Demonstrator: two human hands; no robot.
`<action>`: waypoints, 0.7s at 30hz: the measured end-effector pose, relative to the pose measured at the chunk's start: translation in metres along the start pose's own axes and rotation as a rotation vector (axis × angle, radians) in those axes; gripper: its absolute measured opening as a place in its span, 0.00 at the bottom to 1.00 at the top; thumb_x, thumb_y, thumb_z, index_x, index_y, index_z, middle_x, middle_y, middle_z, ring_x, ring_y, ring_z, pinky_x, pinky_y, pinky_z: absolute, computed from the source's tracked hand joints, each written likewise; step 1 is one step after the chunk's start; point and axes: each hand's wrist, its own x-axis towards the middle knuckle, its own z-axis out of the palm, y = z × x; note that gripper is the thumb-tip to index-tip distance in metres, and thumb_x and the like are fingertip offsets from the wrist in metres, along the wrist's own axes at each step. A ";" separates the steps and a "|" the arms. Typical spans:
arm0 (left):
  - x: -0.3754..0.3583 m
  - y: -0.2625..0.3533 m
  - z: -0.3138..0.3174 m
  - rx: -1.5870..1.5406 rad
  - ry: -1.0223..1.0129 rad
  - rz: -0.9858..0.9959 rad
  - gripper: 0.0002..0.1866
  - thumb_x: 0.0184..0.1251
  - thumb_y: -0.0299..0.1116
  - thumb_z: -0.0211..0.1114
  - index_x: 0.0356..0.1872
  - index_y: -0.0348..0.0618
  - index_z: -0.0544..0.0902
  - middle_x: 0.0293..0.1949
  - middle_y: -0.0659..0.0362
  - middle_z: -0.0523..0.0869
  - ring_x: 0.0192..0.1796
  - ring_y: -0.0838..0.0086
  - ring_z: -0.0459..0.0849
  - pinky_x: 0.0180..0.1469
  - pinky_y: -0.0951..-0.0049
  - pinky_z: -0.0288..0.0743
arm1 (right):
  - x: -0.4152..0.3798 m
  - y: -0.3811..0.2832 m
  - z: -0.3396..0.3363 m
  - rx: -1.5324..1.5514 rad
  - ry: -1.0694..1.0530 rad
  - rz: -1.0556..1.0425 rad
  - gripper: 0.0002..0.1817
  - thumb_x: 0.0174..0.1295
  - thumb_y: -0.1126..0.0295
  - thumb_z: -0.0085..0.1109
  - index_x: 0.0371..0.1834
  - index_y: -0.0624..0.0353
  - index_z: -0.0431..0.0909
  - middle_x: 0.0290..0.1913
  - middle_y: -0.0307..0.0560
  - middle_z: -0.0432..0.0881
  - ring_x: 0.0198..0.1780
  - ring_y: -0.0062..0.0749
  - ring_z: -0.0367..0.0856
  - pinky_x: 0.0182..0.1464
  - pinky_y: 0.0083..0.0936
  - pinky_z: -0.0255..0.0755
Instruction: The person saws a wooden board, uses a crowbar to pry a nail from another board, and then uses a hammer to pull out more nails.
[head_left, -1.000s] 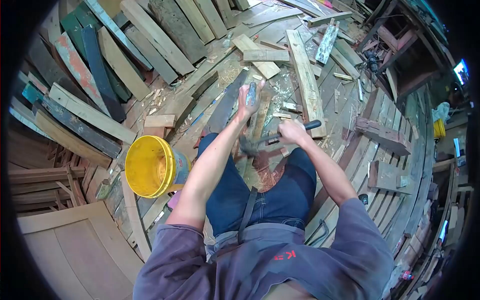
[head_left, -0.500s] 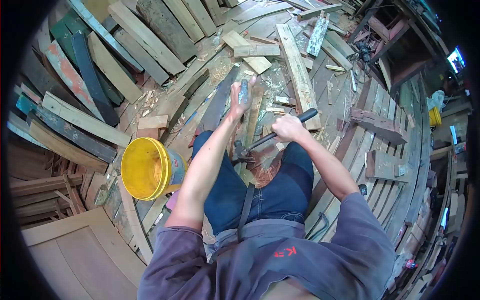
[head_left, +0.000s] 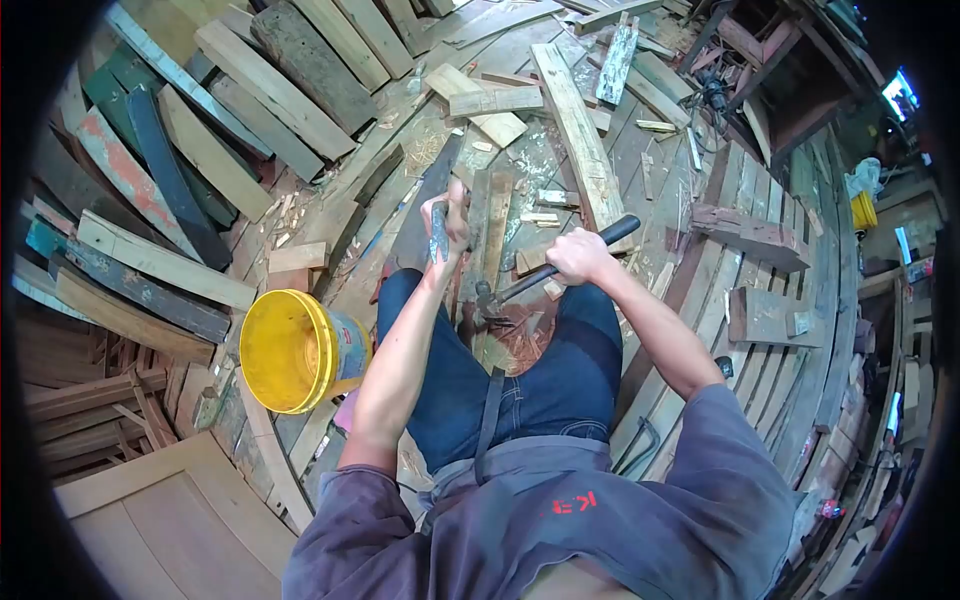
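My right hand [head_left: 578,256] is closed round the black handle of a hammer [head_left: 528,282], whose metal head hangs between my knees. My left hand [head_left: 449,222] grips a short, worn blue-grey piece [head_left: 438,232] that I cannot clearly identify; it lies along the palm side near the wrist. Below and between the hands, a narrow wooden piece [head_left: 495,225] lies lengthwise on the floor, close to the hammer head. Wood shavings [head_left: 515,340] are scattered between my legs.
A yellow bucket [head_left: 288,350] stands beside my left leg. Curved and straight boards [head_left: 165,180] lean at the left. A long plank [head_left: 580,135] and shorter blocks lie ahead. At the right is a slatted wooden platform [head_left: 765,215] with a thick block on it.
My left hand has moved left and slightly down, and the piece in it has tilted. My right hand and the hammer have hardly moved. The view has shifted slightly.
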 end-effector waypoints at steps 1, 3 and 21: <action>0.000 0.003 0.000 0.009 0.006 -0.011 0.30 0.75 0.45 0.55 0.12 0.37 0.65 0.11 0.65 0.59 0.18 0.80 0.57 0.22 0.67 0.49 | 0.000 0.000 -0.002 -0.003 -0.016 0.011 0.10 0.43 0.62 0.67 0.21 0.56 0.83 0.27 0.50 0.86 0.34 0.46 0.87 0.39 0.40 0.80; 0.005 -0.006 0.005 0.001 0.069 0.008 0.31 0.75 0.46 0.56 0.11 0.38 0.66 0.11 0.65 0.60 0.18 0.80 0.57 0.22 0.68 0.49 | -0.001 -0.001 -0.005 -0.007 -0.050 0.034 0.10 0.43 0.61 0.67 0.21 0.56 0.83 0.27 0.50 0.86 0.35 0.46 0.87 0.39 0.39 0.80; 0.018 -0.005 0.028 0.198 0.049 0.141 0.29 0.76 0.38 0.55 0.13 0.30 0.70 0.11 0.43 0.65 0.14 0.57 0.61 0.21 0.56 0.55 | 0.032 0.000 -0.004 -0.042 -0.131 -0.165 0.06 0.49 0.64 0.64 0.24 0.53 0.85 0.28 0.48 0.87 0.33 0.47 0.88 0.38 0.42 0.81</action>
